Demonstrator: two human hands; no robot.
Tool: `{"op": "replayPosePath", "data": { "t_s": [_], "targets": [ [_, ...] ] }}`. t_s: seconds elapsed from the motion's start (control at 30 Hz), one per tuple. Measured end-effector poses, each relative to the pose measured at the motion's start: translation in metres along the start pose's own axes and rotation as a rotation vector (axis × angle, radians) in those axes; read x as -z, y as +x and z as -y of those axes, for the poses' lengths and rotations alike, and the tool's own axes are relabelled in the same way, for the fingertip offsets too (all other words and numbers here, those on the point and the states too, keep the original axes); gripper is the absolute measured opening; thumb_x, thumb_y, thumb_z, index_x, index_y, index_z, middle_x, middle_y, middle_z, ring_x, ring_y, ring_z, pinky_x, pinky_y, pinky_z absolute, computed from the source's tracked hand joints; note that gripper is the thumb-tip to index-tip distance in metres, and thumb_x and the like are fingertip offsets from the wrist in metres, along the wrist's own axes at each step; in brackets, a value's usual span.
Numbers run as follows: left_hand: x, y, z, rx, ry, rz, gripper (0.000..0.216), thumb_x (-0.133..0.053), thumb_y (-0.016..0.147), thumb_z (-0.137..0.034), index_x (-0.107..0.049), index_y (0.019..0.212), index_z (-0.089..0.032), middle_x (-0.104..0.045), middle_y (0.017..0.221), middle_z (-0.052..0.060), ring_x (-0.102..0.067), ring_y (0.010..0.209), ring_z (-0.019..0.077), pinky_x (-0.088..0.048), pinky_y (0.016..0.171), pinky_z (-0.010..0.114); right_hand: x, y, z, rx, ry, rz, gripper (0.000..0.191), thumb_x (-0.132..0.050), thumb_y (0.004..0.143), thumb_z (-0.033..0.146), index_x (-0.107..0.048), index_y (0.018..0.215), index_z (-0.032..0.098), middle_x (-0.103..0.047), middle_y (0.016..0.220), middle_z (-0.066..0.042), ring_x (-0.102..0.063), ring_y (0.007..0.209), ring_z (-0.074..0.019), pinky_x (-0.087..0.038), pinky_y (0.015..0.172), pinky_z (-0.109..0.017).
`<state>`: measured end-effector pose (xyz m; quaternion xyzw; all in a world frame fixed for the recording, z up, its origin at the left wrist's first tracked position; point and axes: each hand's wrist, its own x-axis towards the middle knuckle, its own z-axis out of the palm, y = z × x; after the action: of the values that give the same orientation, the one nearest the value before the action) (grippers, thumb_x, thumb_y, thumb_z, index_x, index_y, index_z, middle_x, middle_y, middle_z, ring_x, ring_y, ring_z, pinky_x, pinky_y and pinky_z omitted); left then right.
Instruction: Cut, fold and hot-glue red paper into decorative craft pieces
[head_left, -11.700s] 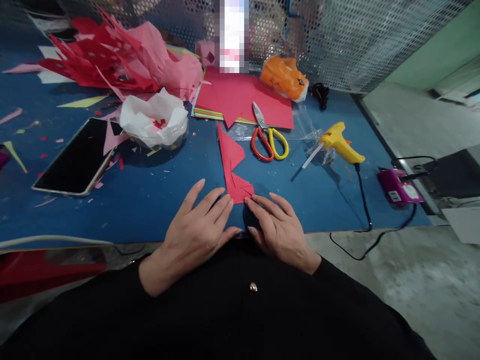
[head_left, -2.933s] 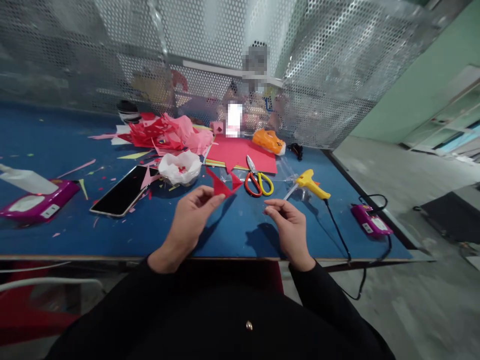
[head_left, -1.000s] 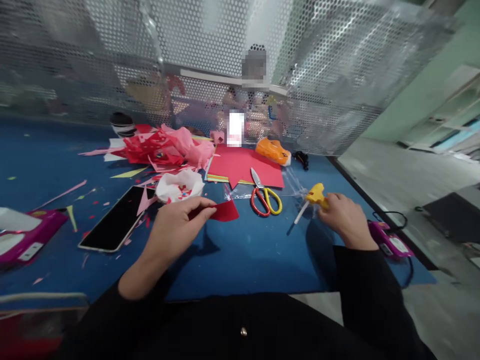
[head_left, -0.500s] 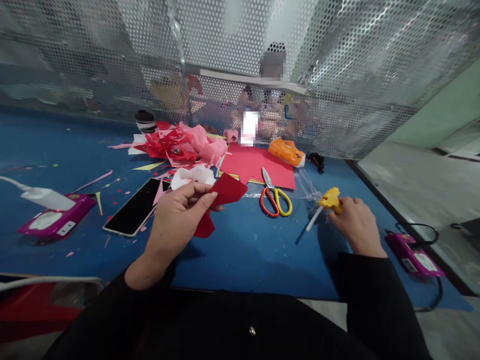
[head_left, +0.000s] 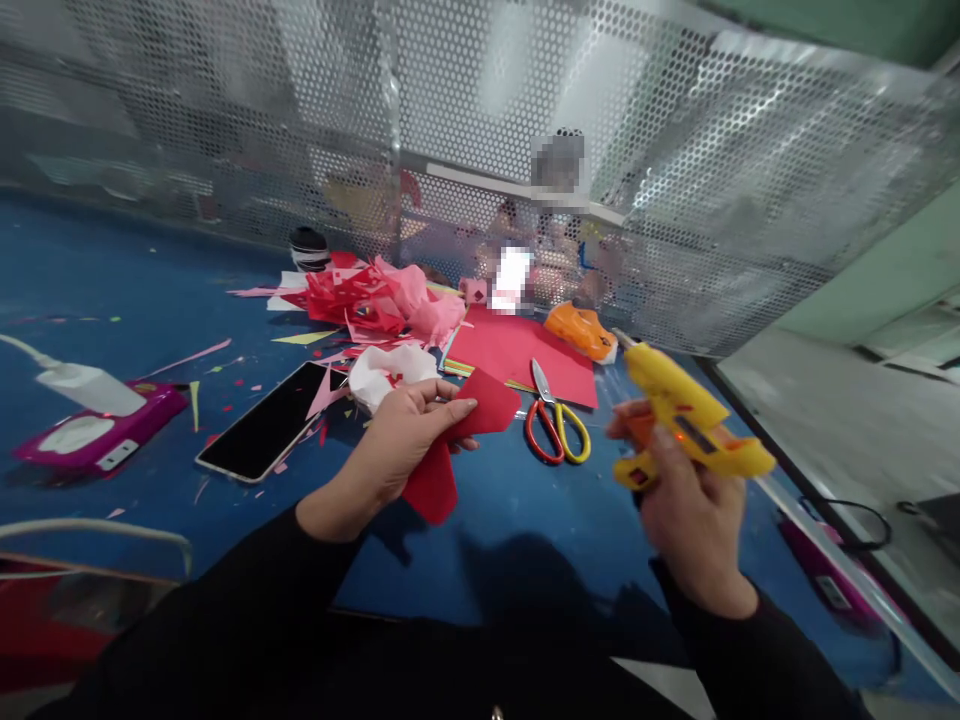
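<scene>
My left hand point(head_left: 401, 445) pinches a folded piece of red paper point(head_left: 457, 445) and holds it above the blue table point(head_left: 112, 290). My right hand point(head_left: 686, 510) is wrapped round the grip of a yellow glue gun point(head_left: 686, 415), lifted off the table with its nozzle pointing up and to the left. The two hands are apart, the gun to the right of the red paper.
Scissors with red and yellow handles point(head_left: 553, 425) lie between the hands, before a stack of red sheets point(head_left: 517, 350). A phone point(head_left: 266, 420), a white crumpled bag point(head_left: 390, 368), pink and red scraps point(head_left: 367, 295), an orange object point(head_left: 581, 330) and purple boxes point(head_left: 90, 435) lie about. Perforated metal screen point(head_left: 480, 120) behind.
My right hand took hold of the glue gun on the table and has lifted it up. My left hand has kept the red paper and turned it a little.
</scene>
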<state>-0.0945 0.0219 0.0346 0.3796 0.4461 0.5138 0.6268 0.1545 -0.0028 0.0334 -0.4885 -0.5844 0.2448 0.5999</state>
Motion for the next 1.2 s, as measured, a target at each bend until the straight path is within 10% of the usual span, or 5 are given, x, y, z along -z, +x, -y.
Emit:
{"op": "replayPosePath", "data": {
  "t_s": [0.2,0.43,0.73,0.97,1.2],
  "targets": [
    [0.009,-0.003,-0.008,-0.141,0.125,-0.076,0.019,-0.078,0.077,-0.033,-0.071,0.085,-0.018,-0.075,0.073,0.002,-0.069,0.062,0.0129,-0.051,0.057,0.021,-0.045,-0.01,-0.017,-0.222,0.301,0.183,0.022,-0.065,0.093,0.042,-0.069,0.108,0.025,-0.074,0.108,-0.004,-0.071,0.1,-0.0214,-0.058,0.093,-0.04],
    [0.014,0.002,-0.001,-0.052,0.126,-0.073,0.021,-0.072,0.079,-0.026,-0.07,0.098,-0.018,-0.075,0.075,0.003,-0.071,0.059,0.0142,-0.05,0.051,0.021,-0.059,0.008,-0.035,-0.618,0.411,0.351,0.032,-0.068,0.089,0.051,-0.07,0.094,0.02,-0.075,0.095,-0.008,-0.074,0.088,-0.0215,-0.062,0.086,-0.039],
    [0.014,0.004,0.004,0.004,0.035,-0.178,0.024,-0.079,0.071,-0.026,-0.069,0.092,-0.018,-0.069,0.071,-0.003,-0.065,0.058,0.0116,-0.052,0.048,0.02,-0.065,0.048,-0.053,0.188,-0.167,0.43,0.031,-0.069,0.085,0.045,-0.062,0.107,0.024,-0.071,0.11,-0.01,-0.067,0.1,-0.0264,-0.054,0.095,-0.051],
    [0.014,0.004,0.009,-0.028,0.056,-0.182,0.03,-0.083,0.065,-0.032,-0.072,0.089,-0.017,-0.069,0.073,-0.001,-0.062,0.062,0.0116,-0.051,0.056,0.022,-0.062,0.02,-0.021,0.017,-0.043,0.455,0.022,-0.053,0.098,0.042,-0.063,0.104,0.024,-0.074,0.094,-0.005,-0.071,0.073,-0.0189,-0.06,0.07,-0.036],
    [0.013,0.002,0.01,-0.125,0.205,-0.163,0.025,-0.077,0.075,-0.039,-0.076,0.086,-0.016,-0.071,0.073,0.001,-0.057,0.06,0.0106,-0.045,0.055,0.021,-0.049,-0.016,0.001,0.308,-0.221,0.517,0.016,-0.06,0.094,0.025,-0.062,0.109,0.028,-0.07,0.098,-0.005,-0.067,0.098,-0.0232,-0.058,0.082,-0.039]
  ]
}}
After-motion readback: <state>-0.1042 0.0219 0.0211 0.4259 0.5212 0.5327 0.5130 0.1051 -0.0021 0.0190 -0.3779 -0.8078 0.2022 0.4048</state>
